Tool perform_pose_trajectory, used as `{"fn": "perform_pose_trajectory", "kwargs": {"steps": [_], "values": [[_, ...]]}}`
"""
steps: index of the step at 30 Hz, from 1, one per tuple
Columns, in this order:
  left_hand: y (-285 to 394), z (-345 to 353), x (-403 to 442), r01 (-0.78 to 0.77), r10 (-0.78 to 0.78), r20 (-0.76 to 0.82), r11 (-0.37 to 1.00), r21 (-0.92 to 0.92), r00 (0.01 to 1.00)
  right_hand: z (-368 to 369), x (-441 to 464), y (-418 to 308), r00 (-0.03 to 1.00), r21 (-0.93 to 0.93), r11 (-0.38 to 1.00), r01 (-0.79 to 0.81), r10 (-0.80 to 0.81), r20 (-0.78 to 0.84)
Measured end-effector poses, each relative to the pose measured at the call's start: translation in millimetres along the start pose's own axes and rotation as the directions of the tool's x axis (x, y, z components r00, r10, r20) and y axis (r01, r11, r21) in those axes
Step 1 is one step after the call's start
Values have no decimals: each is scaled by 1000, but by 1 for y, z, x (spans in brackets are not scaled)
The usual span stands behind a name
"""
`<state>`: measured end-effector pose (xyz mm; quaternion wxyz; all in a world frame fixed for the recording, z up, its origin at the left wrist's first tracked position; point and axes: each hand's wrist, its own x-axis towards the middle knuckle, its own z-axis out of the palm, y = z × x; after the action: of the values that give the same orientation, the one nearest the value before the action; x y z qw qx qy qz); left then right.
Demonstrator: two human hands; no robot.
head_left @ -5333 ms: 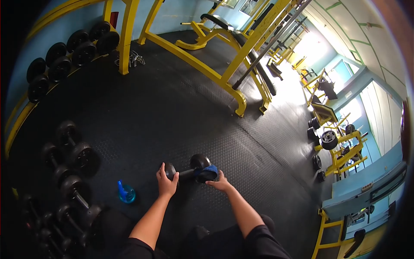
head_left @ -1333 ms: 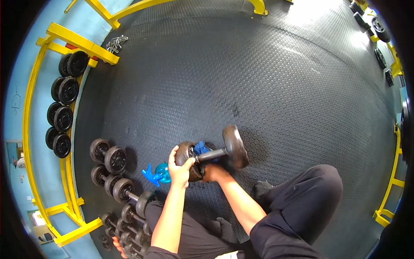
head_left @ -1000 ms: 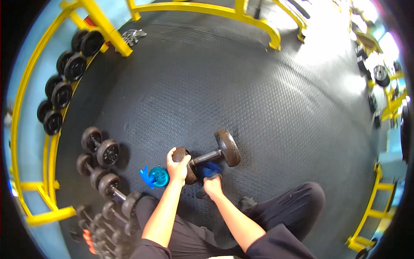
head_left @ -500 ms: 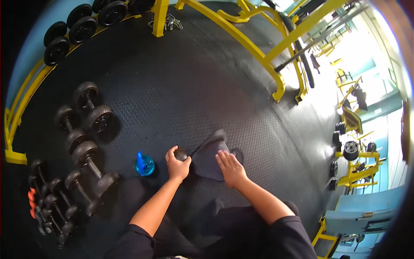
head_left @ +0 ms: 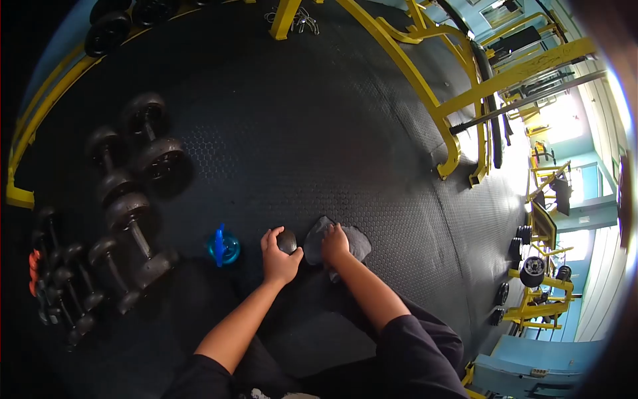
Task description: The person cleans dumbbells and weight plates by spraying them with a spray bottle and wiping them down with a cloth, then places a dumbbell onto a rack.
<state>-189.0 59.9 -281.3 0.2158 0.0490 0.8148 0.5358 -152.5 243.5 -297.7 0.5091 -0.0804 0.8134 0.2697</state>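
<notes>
My left hand (head_left: pixel 280 258) is wrapped round one round black end of a dumbbell (head_left: pixel 287 241) on the dark floor in front of me. Just right of it, my right hand (head_left: pixel 334 245) presses with bent fingers on a grey-looking cloth (head_left: pixel 359 243). The cloth is bunched over what lies beneath, so the dumbbell's handle and other end are hidden. A blue spray bottle (head_left: pixel 224 247) with a blue nozzle stands left of my left hand.
Several black dumbbells (head_left: pixel 136 229) lie on the floor at the left. Weights (head_left: pixel 108 33) sit on a yellow rack at the upper left. A yellow bench frame (head_left: pixel 425 86) stands at the upper right, with metal clips (head_left: pixel 304 21) near its foot.
The cloth, lately spread out to a point, is now crumpled under my right hand, whose fingers have closed in on it. My left hand stays on the dumbbell's end. The view has tilted and turned.
</notes>
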Motion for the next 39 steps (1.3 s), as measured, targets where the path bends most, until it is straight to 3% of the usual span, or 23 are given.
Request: {"fn": "perform_pose_trajectory", "kwargs": {"steps": [1,3,7,9,10,13,14,16,17,19,20,22,23,25,26,28,30,32,34,35,36,38,39], "values": [[2,-1,2,43,-43,16,999,-16,999,6,-4,-7,1000,14,1000,1,-2,7],[13,-1,14,77,-75,38,996,-44,996,22,-21,-12,967,-39,993,-112,100,-234],[18,-2,26,174,-172,108,985,-15,979,35,-101,-42,929,33,987,-159,161,-332],[21,-1,32,220,-217,110,975,-14,970,43,-129,-54,920,142,990,-2,58,-388],[21,-1,32,223,-219,115,975,-20,969,55,-130,-66,923,138,990,-5,58,-381],[24,-3,33,251,-246,135,968,-26,960,79,-103,-89,882,-46,999,-9,-14,-471],[25,-4,34,257,-252,142,966,-15,957,78,-84,-94,882,-42,999,-10,-11,-472],[24,-3,34,260,-258,155,965,5,954,71,-37,-106,994,298,950,96,-104,11],[22,-3,34,238,-235,150,971,-5,960,74,-11,-118,995,305,948,94,-102,11],[19,-1,31,216,-212,157,976,-9,965,95,31,-142,966,381,903,-199,246,-79],[19,0,30,213,-211,150,977,0,966,111,39,-146,964,385,899,-208,255,-76],[19,-3,31,201,-202,149,979,22,968,121,35,-157,853,156,942,-297,336,-400],[20,-4,29,221,-221,153,975,18,963,130,30,-159,851,165,937,-308,349,-392],[27,-2,32,223,-220,160,975,0,962,110,-9,-125,892,179,977,-114,181,-414],[27,-3,31,232,-231,155,973,7,961,99,-32,-107,893,183,975,-123,189,-409],[28,-4,27,241,-241,153,970,17,958,64,-82,-64,974,337,942,8,70,-218],[34,-6,27,261,-262,160,965,25,952,24,-131,-21,915,364,928,-75,209,-344],[36,-7,25,232,-235,153,972,33,960,-1,-149,13,752,600,756,-263,550,-364],[28,-6,24,206,-211,142,977,48,967,-8,-146,49,766,976,209,-66,637,-85],[19,0,25,204,-202,119,979,2,972,-3,-138,58,819,987,-97,126,572,-49],[16,0,26,200,-195,94,979,-44,976,-2,-130,57,818,986,-97,135,572,-55],[5,0,23,192,-189,66,981,-41,980,-6,-110,43,941,937,-170,304,208,-268],[-8,3,24,98,-94,71,994,-53,993,-12,-96,26,962,964,39,264,60,-266]]}}
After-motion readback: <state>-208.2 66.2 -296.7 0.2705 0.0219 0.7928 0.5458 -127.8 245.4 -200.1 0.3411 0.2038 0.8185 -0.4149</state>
